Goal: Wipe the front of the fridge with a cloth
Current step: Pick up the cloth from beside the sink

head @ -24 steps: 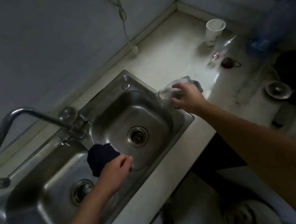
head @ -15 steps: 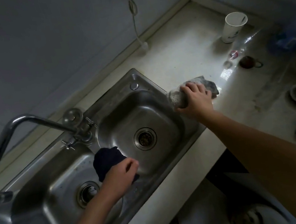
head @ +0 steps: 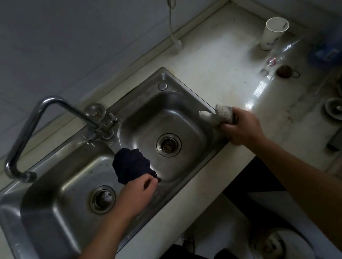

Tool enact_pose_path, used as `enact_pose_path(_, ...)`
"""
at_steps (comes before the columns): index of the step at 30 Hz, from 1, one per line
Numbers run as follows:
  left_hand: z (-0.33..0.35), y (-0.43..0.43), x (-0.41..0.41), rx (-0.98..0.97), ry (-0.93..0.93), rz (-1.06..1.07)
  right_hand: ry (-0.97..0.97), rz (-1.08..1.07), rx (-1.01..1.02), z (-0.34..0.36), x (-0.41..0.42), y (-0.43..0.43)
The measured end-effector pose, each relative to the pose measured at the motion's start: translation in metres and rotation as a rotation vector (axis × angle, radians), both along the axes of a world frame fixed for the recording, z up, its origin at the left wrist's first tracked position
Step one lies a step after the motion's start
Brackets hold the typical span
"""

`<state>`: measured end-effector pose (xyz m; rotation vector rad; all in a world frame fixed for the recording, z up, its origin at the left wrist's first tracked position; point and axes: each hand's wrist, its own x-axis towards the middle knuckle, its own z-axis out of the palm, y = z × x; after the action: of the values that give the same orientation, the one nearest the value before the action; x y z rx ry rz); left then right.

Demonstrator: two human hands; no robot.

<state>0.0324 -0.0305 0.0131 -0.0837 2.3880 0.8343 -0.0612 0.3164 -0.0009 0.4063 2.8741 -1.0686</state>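
My left hand [head: 138, 193] grips a dark navy cloth [head: 131, 164] over the divider of a steel double sink [head: 71, 210]. My right hand [head: 241, 126] is closed around a bunched whitish-grey cloth [head: 219, 114], held just above the sink's right rim beside the counter. No fridge is in view.
A bent metal faucet [head: 38, 127] rises behind the sink. On the pale counter [head: 213, 74] to the right stand a white paper cup [head: 273, 33], a small dark cup [head: 285, 71], a metal strainer [head: 339, 108] and dark items. A white cord [head: 172, 18] hangs down the wall.
My right hand has gathered the whitish cloth off the counter by the sink rim and lifted it, bunched in the fist. My left hand keeps the dark cloth over the sink.
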Motion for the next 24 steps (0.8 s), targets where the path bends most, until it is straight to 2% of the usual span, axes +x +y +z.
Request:
enact_pose_path(7,0.002,-0.010,0.095,0.077,-0.036,0.219,-0.066,0.041,-0.383,0.028,0.126,-0.030)
enact_pose_path(14,-0.010,-0.009,0.254,0.068,0.004,0.501,-0.268,0.310,-0.414,0.024,0.235,-0.054)
enact_pose_path(16,-0.022,-0.003,0.314,0.085,-0.037,0.646,-0.299,0.411,-0.405,0.020,0.260,-0.062)
enact_pose_path(21,-0.041,0.013,0.466,0.275,-0.304,1.156,-0.418,0.597,-0.394,0.017,0.317,-0.100)
enact_pose_path(24,-0.055,0.022,0.551,0.322,-0.297,1.435,-0.492,0.765,-0.336,0.022,0.349,-0.134)
